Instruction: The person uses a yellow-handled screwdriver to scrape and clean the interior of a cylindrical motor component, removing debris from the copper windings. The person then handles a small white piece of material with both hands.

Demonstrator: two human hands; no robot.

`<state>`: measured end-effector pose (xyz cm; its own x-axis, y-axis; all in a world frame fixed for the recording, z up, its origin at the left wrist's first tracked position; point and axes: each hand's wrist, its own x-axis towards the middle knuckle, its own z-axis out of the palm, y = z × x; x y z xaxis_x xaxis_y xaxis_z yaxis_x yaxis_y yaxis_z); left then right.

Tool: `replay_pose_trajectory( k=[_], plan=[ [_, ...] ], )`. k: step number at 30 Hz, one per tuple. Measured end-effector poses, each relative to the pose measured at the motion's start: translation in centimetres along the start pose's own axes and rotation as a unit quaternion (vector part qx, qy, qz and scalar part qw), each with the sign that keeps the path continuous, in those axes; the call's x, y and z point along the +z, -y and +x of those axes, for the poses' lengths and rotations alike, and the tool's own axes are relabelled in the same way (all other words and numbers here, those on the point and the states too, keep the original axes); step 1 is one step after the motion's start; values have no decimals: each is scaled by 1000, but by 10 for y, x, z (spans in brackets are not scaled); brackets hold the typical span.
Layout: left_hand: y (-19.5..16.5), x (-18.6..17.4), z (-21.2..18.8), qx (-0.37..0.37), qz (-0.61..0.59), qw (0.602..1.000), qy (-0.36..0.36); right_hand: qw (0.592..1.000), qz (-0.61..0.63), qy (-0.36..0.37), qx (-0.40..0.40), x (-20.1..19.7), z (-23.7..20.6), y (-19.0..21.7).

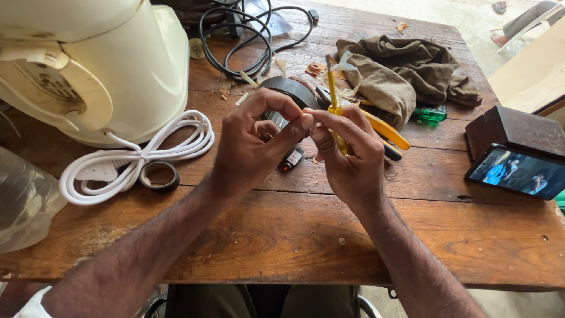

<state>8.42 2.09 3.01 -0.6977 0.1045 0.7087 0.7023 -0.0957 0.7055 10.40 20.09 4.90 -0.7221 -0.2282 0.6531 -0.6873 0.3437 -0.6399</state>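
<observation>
While the right hand [347, 153] is clamped on a yellow screwdriver [333, 97], its tip may slip. The left hand [256, 138] pinches a small part I cannot make out, which could drop onto the worktop [294, 229].

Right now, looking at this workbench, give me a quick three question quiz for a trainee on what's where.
1. True or false: the right hand holds a yellow-handled screwdriver with its shaft pointing up.
2. What lies beside the cream appliance, left of the left hand? A) a coiled white cord B) a hammer C) a glass jar
3. Fill in: the phone on the right leans against a dark ____ block.

Key
1. True.
2. A, the coiled white cord, tied in the middle.
3. Wooden; the block stands near the table edge, behind the phone.
</observation>
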Motion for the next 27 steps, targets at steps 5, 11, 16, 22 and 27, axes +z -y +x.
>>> replay_pose_trajectory(
  k=[5, 11, 16, 22, 27],
  plan=[
    [-1, 0, -1, -20, 7, 1000, 2, 1000, 0, 4, 8, -1, -1, 0],
    [2, 0, -4, 38, 97, 995, -9, 1000, 14, 17, 7, -1, 0, 1],
    [1, 3, -5, 77, 151, 986, 6, 999, 33, 22, -9, 0, 0, 2],
    [-12, 4, -5, 116, 164, 980, 15, 1000, 21, 7, -10, 0, 2, 2],
    [-19, 1, -3, 115, 137, 983, 25, 1000, 5, -9, -8, -2, 2, 1]
  ],
)
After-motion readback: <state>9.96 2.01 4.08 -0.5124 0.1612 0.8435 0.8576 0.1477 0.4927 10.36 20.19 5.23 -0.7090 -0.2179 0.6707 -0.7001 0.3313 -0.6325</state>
